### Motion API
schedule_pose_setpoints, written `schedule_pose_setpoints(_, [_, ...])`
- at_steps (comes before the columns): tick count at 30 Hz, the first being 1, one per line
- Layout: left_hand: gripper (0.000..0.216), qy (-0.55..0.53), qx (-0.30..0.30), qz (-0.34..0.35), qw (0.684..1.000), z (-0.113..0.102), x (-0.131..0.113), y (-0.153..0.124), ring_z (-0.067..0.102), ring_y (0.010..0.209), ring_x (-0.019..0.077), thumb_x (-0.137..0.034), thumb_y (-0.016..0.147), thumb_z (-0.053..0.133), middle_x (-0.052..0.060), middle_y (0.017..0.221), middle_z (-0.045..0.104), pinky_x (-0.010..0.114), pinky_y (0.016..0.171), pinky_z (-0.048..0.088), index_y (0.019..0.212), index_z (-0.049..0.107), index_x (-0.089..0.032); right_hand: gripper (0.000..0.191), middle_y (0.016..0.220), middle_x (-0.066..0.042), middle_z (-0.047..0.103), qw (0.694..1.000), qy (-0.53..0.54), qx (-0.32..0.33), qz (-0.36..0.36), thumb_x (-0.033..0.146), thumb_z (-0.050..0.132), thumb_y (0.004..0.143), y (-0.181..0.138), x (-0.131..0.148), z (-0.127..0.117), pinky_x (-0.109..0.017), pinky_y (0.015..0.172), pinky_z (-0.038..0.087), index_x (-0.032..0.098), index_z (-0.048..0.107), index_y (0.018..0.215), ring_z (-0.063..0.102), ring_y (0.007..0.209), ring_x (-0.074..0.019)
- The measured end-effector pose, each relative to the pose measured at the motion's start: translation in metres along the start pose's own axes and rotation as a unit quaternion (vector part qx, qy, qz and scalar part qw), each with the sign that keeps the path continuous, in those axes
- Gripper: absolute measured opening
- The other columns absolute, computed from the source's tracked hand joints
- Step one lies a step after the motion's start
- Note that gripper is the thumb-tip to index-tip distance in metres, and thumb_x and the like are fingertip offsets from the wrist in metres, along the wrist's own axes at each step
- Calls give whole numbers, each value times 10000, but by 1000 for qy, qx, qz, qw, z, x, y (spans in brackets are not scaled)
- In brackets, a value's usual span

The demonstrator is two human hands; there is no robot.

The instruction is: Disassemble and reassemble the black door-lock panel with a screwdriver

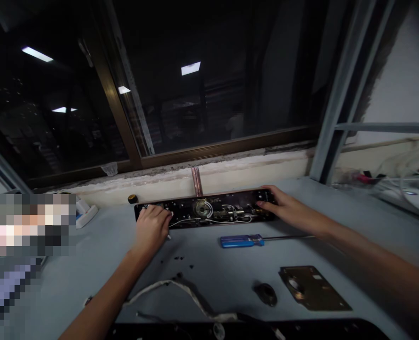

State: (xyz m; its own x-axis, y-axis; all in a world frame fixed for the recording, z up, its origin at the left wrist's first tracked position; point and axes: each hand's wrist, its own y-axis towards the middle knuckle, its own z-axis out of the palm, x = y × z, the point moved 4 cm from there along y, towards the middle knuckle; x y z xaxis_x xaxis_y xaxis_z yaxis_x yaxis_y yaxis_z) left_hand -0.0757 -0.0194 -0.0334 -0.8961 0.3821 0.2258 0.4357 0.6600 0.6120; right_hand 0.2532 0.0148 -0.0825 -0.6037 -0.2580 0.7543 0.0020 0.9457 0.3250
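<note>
A long black panel (186, 217) with fitted metal parts, a round dial-like piece (203, 208) and white wires stands on the table near the wall. My right hand (275, 203) grips its right end, the thumb on the near face and the fingers over the top. At the left end, my left hand (153, 222) is closed against the panel with its fingers curled. A small pale piece (169, 237) shows just below that hand; what the fingers hold is hidden. In front of the panel lies a screwdriver (241, 241) with a blue handle, its shaft reaching toward my right forearm.
Nearer me lie a metal plate (315, 289), a dark round part (267, 293) and several small screws (179, 258). A wrapped cable (188, 292) runs to a black casing (195, 331) at the front edge. Loose cables (407, 174) are at right; a window frame (209, 151) stands behind.
</note>
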Motion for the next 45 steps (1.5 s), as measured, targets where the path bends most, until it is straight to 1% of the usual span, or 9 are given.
schedule_pose_setpoints(6, [142,-8,24,-9,1000,1,1,1,527,781,207,-223,831,509,27,764,642,314,664,345,790,642,-192,365,933,-29,679,1000,3,-12,-8,428,498,744,1,-4,0,-368,712,498,251,489,1063,627,846,-248])
schedule_pose_setpoints(12, [123,-23,-1,-38,999,1,6,1,525,823,210,-270,815,546,39,840,639,306,690,356,845,621,-177,363,954,-40,671,1000,7,-1,-2,425,482,761,1,-6,1,-379,740,494,246,466,1076,624,869,-248])
schedule_pose_setpoints(22, [150,-21,8,13,1000,3,3,0,524,765,201,-226,839,506,20,781,642,316,660,341,831,654,-206,389,972,-56,655,1000,5,11,6,426,478,758,1,-4,1,-379,764,486,231,451,1093,610,908,-252])
schedule_pose_setpoints(27, [142,-44,23,0,999,4,5,2,540,783,197,-239,836,512,18,807,652,318,691,354,819,647,-199,375,952,-40,669,1000,5,1,0,428,490,752,2,-6,1,-383,749,490,243,465,1078,617,888,-253])
schedule_pose_setpoints(32, [147,-27,23,-20,999,4,4,2,549,780,207,-266,832,513,29,783,647,327,690,362,792,636,-196,365,950,-36,668,1000,5,1,-4,431,485,760,1,-4,1,-383,765,485,250,466,1077,614,898,-250])
schedule_pose_setpoints(35, [116,-54,26,-56,997,5,6,3,553,805,209,-261,819,525,31,803,648,328,714,375,792,617,-197,364,957,-46,660,1000,3,6,1,427,482,760,0,-2,1,-385,769,483,239,460,1071,619,878,-245])
schedule_pose_setpoints(37, [77,-96,24,-110,989,5,11,4,558,825,206,-260,782,565,32,831,645,320,725,391,799,597,-192,368,952,-50,659,1000,2,7,4,424,484,757,0,-1,0,-387,762,485,236,459,1072,622,861,-245])
schedule_pose_setpoints(41, [172,-205,43,-243,947,11,22,4,574,767,182,-297,695,633,24,790,628,281,674,422,784,548,-177,357,936,-43,660,1000,1,8,2,417,477,758,0,1,0,-377,734,494,241,461,1068,626,834,-238])
schedule_pose_setpoints(45, [249,-278,78,-309,906,17,26,5,572,637,152,-343,657,642,9,742,617,257,592,420,800,536,-168,352,888,-38,661,1000,-5,3,-2,428,478,760,0,0,1,-377,709,496,243,459,1059,625,797,-237])
